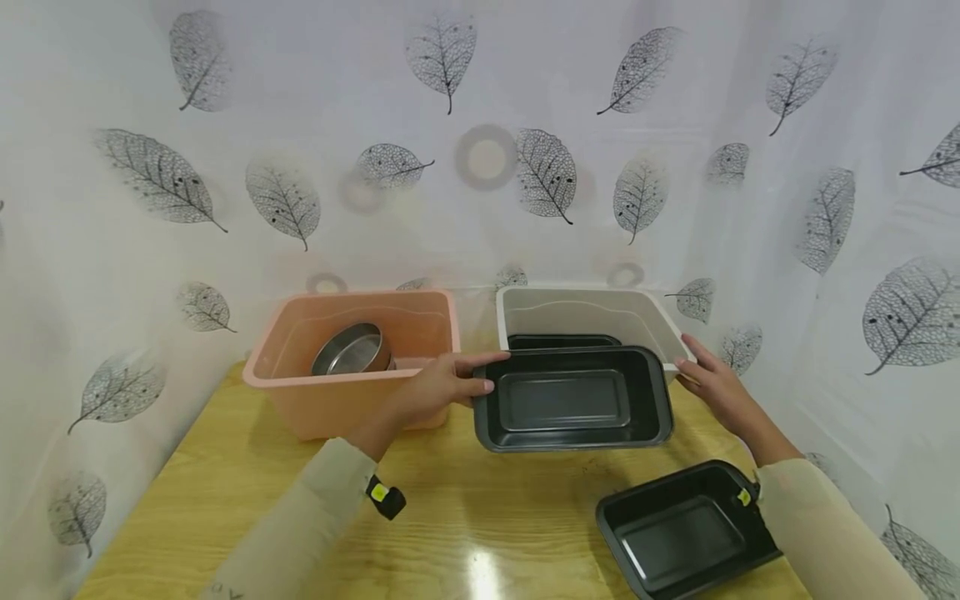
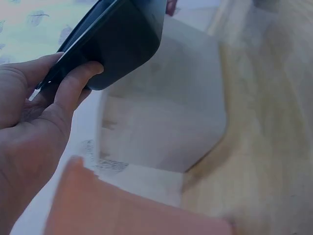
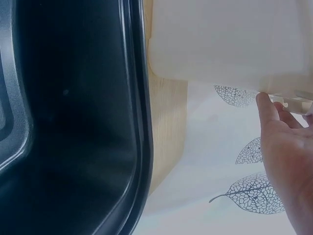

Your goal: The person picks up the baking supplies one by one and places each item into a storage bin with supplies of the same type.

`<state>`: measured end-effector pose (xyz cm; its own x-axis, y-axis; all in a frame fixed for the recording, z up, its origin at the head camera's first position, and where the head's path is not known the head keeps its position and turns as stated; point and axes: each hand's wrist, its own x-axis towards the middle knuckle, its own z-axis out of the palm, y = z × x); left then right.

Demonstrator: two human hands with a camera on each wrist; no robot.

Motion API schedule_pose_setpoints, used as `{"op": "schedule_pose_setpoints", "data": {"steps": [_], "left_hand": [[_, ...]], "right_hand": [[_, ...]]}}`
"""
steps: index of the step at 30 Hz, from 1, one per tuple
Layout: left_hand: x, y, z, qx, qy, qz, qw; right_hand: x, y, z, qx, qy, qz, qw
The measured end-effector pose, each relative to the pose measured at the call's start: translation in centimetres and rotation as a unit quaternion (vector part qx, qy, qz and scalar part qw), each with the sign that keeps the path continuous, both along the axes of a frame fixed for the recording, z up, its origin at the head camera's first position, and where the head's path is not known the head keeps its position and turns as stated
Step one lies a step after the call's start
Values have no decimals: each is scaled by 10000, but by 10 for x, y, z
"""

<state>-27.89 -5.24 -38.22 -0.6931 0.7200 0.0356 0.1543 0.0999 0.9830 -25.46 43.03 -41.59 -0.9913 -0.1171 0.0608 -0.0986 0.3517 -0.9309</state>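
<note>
Aloft (between both hands (image 1: 444, 386) (image 1: 715, 388)), dark pan (image 1: 566, 402)

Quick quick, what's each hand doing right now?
Left hand: closed, holding the raised black pan by its end.
Right hand: touching the white bin at its rim; can't tell if gripping.

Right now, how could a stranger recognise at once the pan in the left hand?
Find the white bin, right of the orange bin. In front of it, the left hand grips a black rectangular pan. Unlike the similar pan lying on the table, this one is held up.
</note>
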Motion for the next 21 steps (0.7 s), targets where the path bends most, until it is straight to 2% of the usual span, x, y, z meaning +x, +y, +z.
{"op": "schedule_pose_setpoints", "data": {"steps": [3, 6, 11, 13, 21], "left_hand": [[-8, 0, 10, 46, 79, 25, 10000], [-17, 1, 19, 147, 3, 43, 9999], [-32, 5, 34, 0, 252, 160, 9996], [-41, 7, 38, -19, 314, 184, 9993], [-75, 23, 48, 163, 166, 405, 9989]], "right_hand": [[0, 0, 0, -19, -5, 5, 10000], [1, 0, 1, 32, -14, -6, 10000], [0, 0, 2, 80, -3, 16, 10000], [0, 0, 2, 17, -16, 42, 10000], [0, -2, 2, -150, -82, 80, 9998]]}}
